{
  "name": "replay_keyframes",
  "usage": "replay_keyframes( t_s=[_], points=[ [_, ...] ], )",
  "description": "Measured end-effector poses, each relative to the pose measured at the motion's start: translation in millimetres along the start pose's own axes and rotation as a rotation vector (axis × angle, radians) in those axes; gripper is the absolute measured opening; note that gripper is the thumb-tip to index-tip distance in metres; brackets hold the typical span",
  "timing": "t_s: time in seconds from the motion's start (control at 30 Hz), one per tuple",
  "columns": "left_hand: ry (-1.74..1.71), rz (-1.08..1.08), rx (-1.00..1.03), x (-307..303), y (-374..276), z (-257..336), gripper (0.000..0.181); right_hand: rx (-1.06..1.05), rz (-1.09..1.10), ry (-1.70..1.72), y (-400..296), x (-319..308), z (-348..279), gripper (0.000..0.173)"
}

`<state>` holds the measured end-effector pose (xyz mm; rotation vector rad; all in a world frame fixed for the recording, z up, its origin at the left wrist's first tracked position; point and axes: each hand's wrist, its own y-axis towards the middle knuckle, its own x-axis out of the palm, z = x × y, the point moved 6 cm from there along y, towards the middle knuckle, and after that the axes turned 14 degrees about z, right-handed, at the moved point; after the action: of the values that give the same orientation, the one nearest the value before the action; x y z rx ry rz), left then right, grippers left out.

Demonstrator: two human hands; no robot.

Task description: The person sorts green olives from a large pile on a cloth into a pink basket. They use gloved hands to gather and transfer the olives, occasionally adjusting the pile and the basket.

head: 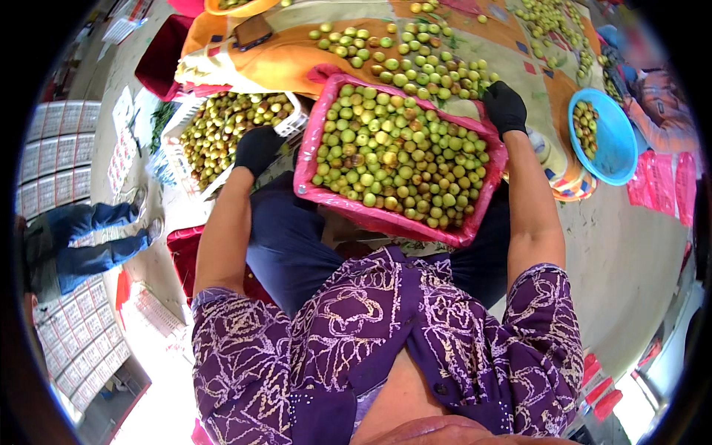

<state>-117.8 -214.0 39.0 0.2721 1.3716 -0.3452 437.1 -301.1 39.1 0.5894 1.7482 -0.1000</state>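
Observation:
A crate lined with pink plastic [384, 214], full of small green-brown fruit that look like jujubes [389, 144], rests over the person's lap, slightly tilted. My right hand [506, 107], in a black glove, is at its upper right corner; the fingers are curled and partly hidden. My left hand [258, 149], also black-gloved, lies at the near right side of a white plastic crate [186, 119] of browner fruit; its fingertips are hidden, so its hold is unclear. Beyond the pink-lined crate, loose fruit [428, 69] is spread over an orange and beige patterned blanket [267, 67].
A blue basin [614, 150] with some fruit stands at the right, near another person [662, 122]. A person's jeans-clad legs [105, 222] are at the left beside stacked printed boxes [58, 144]. A phone-like object [253, 33] lies on the blanket. A red container [161, 61] is at upper left.

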Motion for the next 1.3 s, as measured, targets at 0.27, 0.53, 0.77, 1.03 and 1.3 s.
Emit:
replay_keyframes(
  t_s=[0.27, 0.53, 0.77, 1.03, 1.3],
  points=[
    [-0.036, -0.548, 0.062, 44.6, -16.1, -58.1, 0.051, -0.248, -0.291, -0.278, -97.6, -86.9, 167.8, 0.025],
    [-0.505, 0.45, 0.259, -62.6, 120.7, 45.6, 0.04, 0.126, 0.201, 0.486, -43.4, -85.0, 108.9, 0.045],
    [0.388, 0.254, 0.432, 47.1, 290.0, 74.5, 0.053, 0.211, -0.01, -0.064, 61.4, 89.3, 47.6, 0.074],
    [-0.202, 0.539, 0.246, 45.8, 199.8, 229.8, 0.064, 0.087, 0.209, 0.134, 25.2, 59.6, -86.7, 0.067],
    [-0.524, 0.533, 0.437, 34.9, 126.3, 258.8, 0.038, -0.139, 0.28, 0.44, -16.2, 4.0, -129.6, 0.036]
  ],
)
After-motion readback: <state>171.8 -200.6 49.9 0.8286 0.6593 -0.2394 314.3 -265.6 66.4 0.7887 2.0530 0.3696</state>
